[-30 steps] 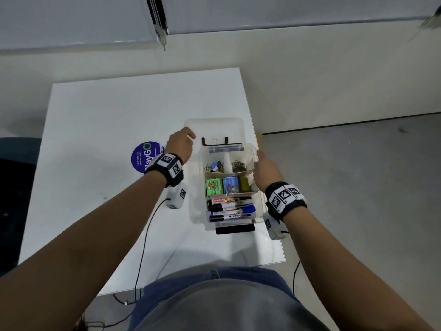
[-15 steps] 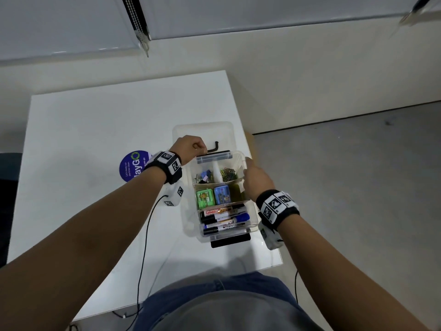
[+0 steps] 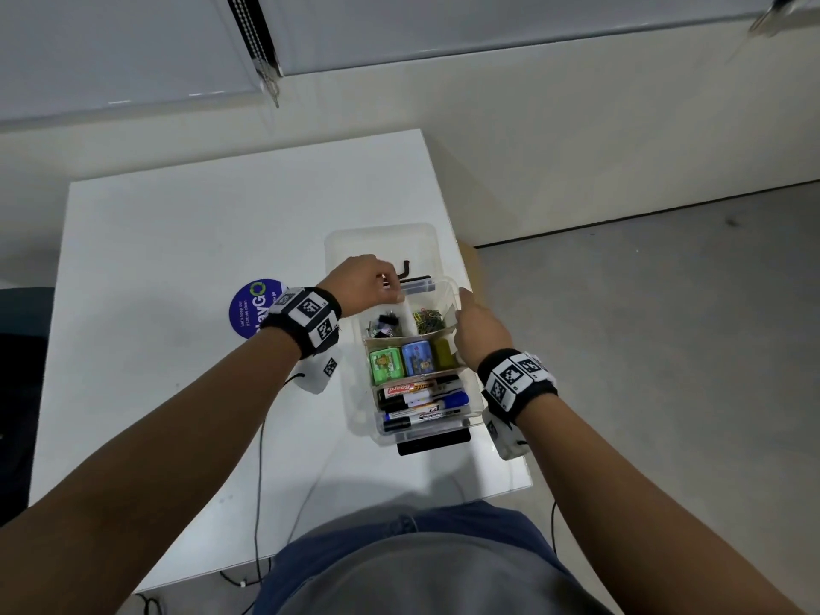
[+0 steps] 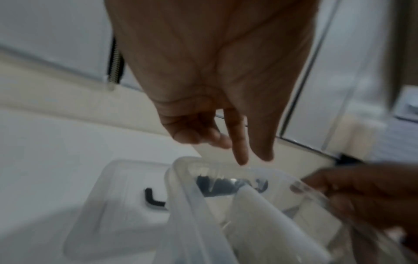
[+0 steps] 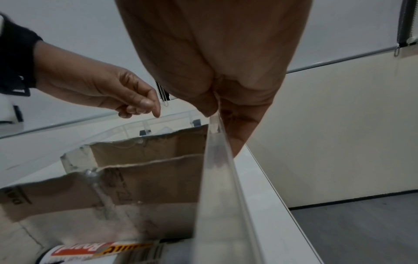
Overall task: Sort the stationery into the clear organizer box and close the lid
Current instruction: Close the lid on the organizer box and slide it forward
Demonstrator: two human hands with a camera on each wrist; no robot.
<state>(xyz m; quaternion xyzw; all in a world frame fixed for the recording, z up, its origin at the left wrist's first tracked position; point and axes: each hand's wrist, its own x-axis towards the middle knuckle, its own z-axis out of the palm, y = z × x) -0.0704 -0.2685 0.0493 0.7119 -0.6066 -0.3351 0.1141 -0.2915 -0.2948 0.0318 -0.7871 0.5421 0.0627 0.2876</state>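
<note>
The clear organizer box [image 3: 471, 403] stands on the white table [image 3: 177, 241], partly on top of its clear lid [image 3: 381, 241]. It holds markers [image 3: 421, 399] at the near end, small coloured boxes [image 3: 401, 364] in the middle and clips [image 3: 428, 319] at the far end. My right hand [image 3: 479, 326] grips the box's right wall [image 5: 214, 169], thumb inside and fingers outside. My left hand [image 3: 368, 286] hovers at the far left corner. Its index fingertip [image 4: 242, 160] touches the far rim [image 4: 214, 165]; the other fingers curl and hold nothing.
A round purple sticker [image 3: 255, 308] lies on the table left of the box. Cardboard dividers [image 5: 147, 178] split the box. A black clasp [image 3: 432, 447] sticks out at its near end. The table's right edge [image 3: 510, 392] runs close beside the box, with floor beyond.
My left hand has moved from the lid's left edge to the far rim of the box. My right hand has kept its grip on the right wall.
</note>
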